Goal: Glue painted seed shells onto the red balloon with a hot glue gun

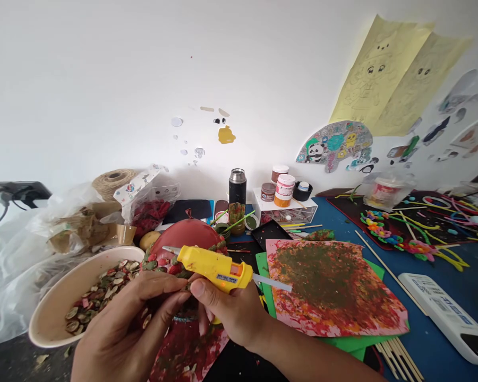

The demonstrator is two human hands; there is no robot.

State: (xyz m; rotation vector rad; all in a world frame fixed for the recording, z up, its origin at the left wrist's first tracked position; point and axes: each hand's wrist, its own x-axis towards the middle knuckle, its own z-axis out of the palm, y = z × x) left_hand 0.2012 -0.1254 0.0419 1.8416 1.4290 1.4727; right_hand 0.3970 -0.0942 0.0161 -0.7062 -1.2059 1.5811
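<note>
A yellow hot glue gun [213, 265] is gripped in my right hand [239, 313], its metal nozzle pointing left and a clear glue stick poking out of the back. My left hand [131, 318] is pinched around a small greenish shell [188, 285], close to my right thumb. Just behind both hands rests a red balloon [183, 233], with red and green painted shells stuck over its lower part; the hands and glue gun hide much of it. Left of my left hand, a cream bowl [43, 313] holds many loose painted shells.
Painted pink paper [334, 286] lies on green sheets at right, beside wooden sticks [398, 358] and a white device [446, 313]. A black bottle [237, 191] and paint jars [284, 188] stand at the back. Plastic bags [19, 265] and twine [113, 183] crowd the left; pipe cleaners [418, 246] lie far right.
</note>
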